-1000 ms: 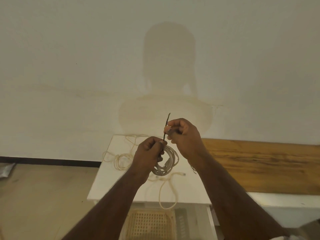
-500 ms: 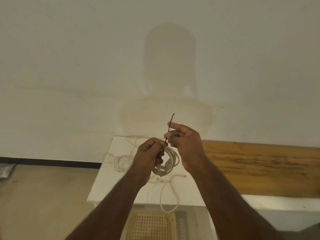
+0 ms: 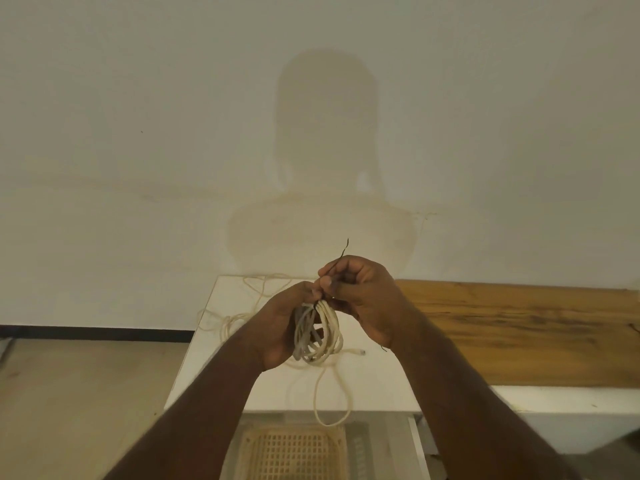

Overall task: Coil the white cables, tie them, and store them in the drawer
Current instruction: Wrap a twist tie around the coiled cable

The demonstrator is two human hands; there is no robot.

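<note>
Pale floor and a slatted basket (image 3: 292, 452) lie nearest, below a white table (image 3: 377, 386); above the table the left hand (image 3: 277, 327) grips a coiled white cable (image 3: 320, 332), one loop hanging over the table's front edge; the right hand (image 3: 363, 296) pinches a thin dark tie (image 3: 341, 256) at the coil's top; more loose cable (image 3: 232, 317) lies beyond, near the wall (image 3: 138, 133).

Two hands: a left hand (image 3: 277, 327) and a right hand (image 3: 367, 299). One coiled bundle of white cable (image 3: 317, 332). One thin dark tie (image 3: 341, 256). One loose tangle of white cable (image 3: 239, 306) on one white desk (image 3: 377, 386). One wooden board (image 3: 519, 330). One lattice basket (image 3: 291, 452).
</note>
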